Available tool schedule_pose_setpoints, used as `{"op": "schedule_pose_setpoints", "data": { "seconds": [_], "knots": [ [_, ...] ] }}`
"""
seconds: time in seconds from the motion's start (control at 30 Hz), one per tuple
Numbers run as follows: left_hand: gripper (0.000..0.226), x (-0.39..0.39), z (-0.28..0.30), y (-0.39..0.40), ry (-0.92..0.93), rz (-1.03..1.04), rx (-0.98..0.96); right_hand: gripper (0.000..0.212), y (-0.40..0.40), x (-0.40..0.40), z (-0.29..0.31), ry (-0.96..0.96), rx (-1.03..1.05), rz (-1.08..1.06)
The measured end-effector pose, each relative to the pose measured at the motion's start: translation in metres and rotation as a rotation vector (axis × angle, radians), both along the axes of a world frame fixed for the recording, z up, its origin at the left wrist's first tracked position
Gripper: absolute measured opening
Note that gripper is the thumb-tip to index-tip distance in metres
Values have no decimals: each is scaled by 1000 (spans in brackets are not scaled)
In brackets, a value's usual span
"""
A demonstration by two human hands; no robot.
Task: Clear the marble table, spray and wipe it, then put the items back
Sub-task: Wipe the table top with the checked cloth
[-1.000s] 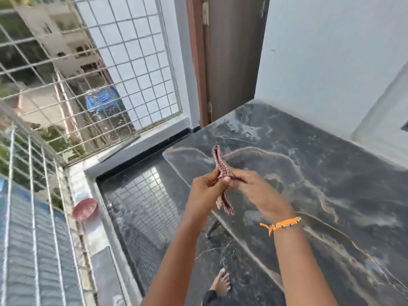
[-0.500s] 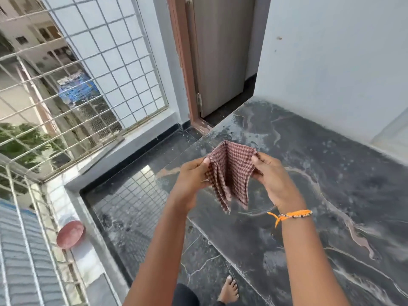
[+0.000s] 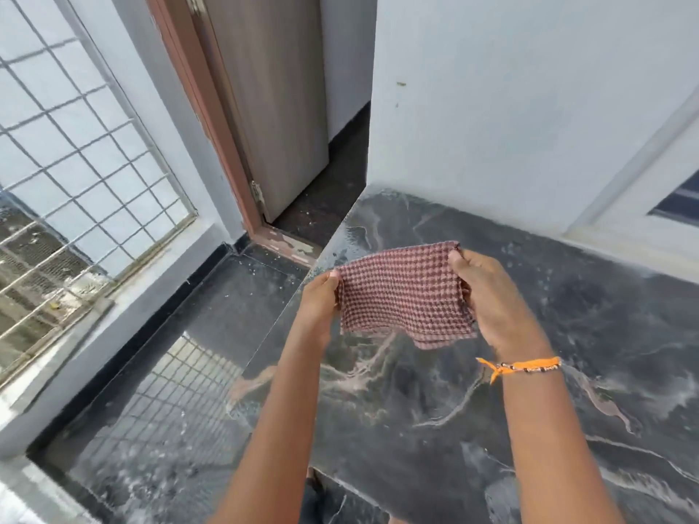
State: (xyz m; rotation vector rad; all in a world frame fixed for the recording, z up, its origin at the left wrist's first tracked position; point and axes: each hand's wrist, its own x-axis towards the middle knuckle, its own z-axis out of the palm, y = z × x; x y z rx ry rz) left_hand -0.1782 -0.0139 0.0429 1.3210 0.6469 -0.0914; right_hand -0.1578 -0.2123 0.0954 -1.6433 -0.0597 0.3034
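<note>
Pinching a checked cloth (image 3: 404, 293) stretched flat between both hands, left hand (image 3: 317, 308) gripping its left edge, right hand (image 3: 491, 308) its right edge, fingers curled, above the marble table (image 3: 454, 429)

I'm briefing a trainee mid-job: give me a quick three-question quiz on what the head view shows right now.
1. True or false: the checked cloth lies flat on the marble table.
2. Which hand wears the orange wristband?
3. The cloth is: A) bunched in one fist, B) spread between both hands, C) on the floor.

Key: 1 false, the left hand and right hand hold it up; 2 right; 3 B.
</note>
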Motion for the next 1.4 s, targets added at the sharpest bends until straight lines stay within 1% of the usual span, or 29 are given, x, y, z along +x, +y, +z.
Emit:
{"op": "schedule_pose_setpoints", "data": {
  "seconds": [0.07, 0.1, 0.13, 0.2, 0.23, 0.3, 0.33, 0.4, 0.5, 0.53, 0.57, 0.6, 0.63, 0.7, 0.77, 0.83, 0.9, 0.93, 1.0, 1.03, 1.1, 1.13, 1.17, 1.2, 1.27, 1.3, 1.33, 1.4],
  "knots": [
    [31, 16, -4, 3, 4, -27, 75, 35, 15, 9, 11, -35, -93, 7],
    [35, 23, -5, 6, -5, -62, 100, 35, 23, 14, 15, -58, -145, 6],
    [41, 28, -7, 10, -40, -128, 99, 37, 31, 18, 18, -86, -201, 6],
    [54, 37, -9, 18, -171, -319, 52, 39, 46, 27, 23, -160, -319, -7],
    [58, 43, -10, 23, -258, -428, 98, 39, 52, 32, 25, -206, -392, -7],
    [59, 53, -14, 32, -443, -606, 352, 35, 59, 39, 29, -265, -538, 45],
    [58, 57, -19, 37, -510, -659, 440, 33, 61, 42, 29, -259, -587, 92],
    [58, 56, -30, 48, -529, -744, 465, 30, 64, 43, 25, -181, -612, 225],
    [57, 43, -51, 65, -474, -884, 403, 31, 75, 32, 2, 43, -653, 527],
    [50, 37, -61, 70, -456, -956, 391, 31, 79, 27, -11, 120, -678, 602],
    [38, 30, -69, 74, -427, -1016, 407, 34, 82, 23, -23, 171, -699, 655],
    [25, 23, -76, 77, -388, -1062, 436, 37, 85, 19, -35, 199, -713, 677],
    [16, 15, -84, 81, -348, -1090, 443, 42, 88, 17, -47, 213, -719, 672],
    [22, 0, -95, 89, -267, -1071, 410, 46, 93, 19, -65, 231, -717, 595],
    [20, -11, -100, 92, -206, -991, 400, 42, 99, 26, -83, 233, -712, 447],
    [17, -16, -103, 88, -158, -819, 468, 31, 111, 35, -96, 181, -748, 317],
    [17, -17, -104, 84, -86, -640, 600, 21, 126, 42, -108, 59, -809, 250],
    [19, -17, -104, 83, -36, -594, 647, 16, 132, 43, -113, -20, -876, 226],
    [27, -15, -103, 82, 53, -588, 702, 18, 137, 39, -124, -168, -1058, 167],
    [28, -14, -103, 82, 78, -598, 713, 19, 137, 33, -128, -218, -1096, 84],
    [25, -11, -103, 83, 118, -592, 703, 15, 139, 14, -133, -264, -1039, -139],
    [24, -9, -104, 83, 128, -588, 702, 16, 141, 2, -135, -285, -992, -214],
    [23, -8, -105, 84, 127, -592, 712, 19, 142, -11, -138, -297, -962, -211],
    [21, -8, -105, 84, 111, -601, 723, 24, 143, -23, -141, -309, -950, -131],
    [17, -8, -104, 84, 39, -619, 738, 36, 140, -43, -148, -315, -943, 103],
    [16, -7, -104, 83, -10, -625, 740, 40, 135, -48, -149, -292, -928, 161],
    [15, -6, -104, 83, -52, -632, 732, 41, 130, -47, -149, -266, -908, 149],
    [14, -3, -101, 81, -92, -675, 697, 41, 121, -35, -147, -255, -910, 9]
  ]
}}
